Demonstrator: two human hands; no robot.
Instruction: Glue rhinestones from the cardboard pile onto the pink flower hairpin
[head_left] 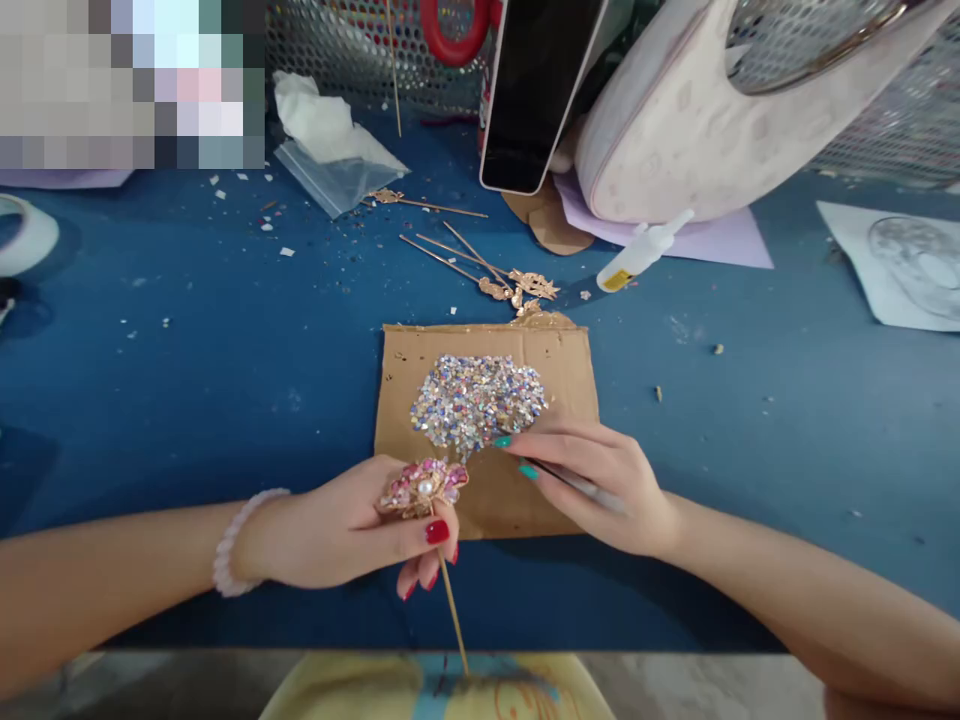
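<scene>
My left hand (352,530) is closed around a gold hairpin (425,488), whose head carries pink stones and a white pearl; its long stick points down past the table edge. Between the fingers of my right hand (607,480) is a slim pair of tweezers (581,484), tips at the lower edge of a pile of small rhinestones (480,400). The fingers partly cover the tweezers, and I cannot tell if a stone is in their tips. The silver, blue and multicoloured pile lies on a cardboard sheet (517,505).
Behind the cardboard lie several gold hairpins (532,285) and a small glue bottle (634,260). A phone (536,100) and a pale handbag (667,130) stand at the back. Tape (34,240) is at the left, a plastic bag (330,175) back left, a printed sheet (911,265) right.
</scene>
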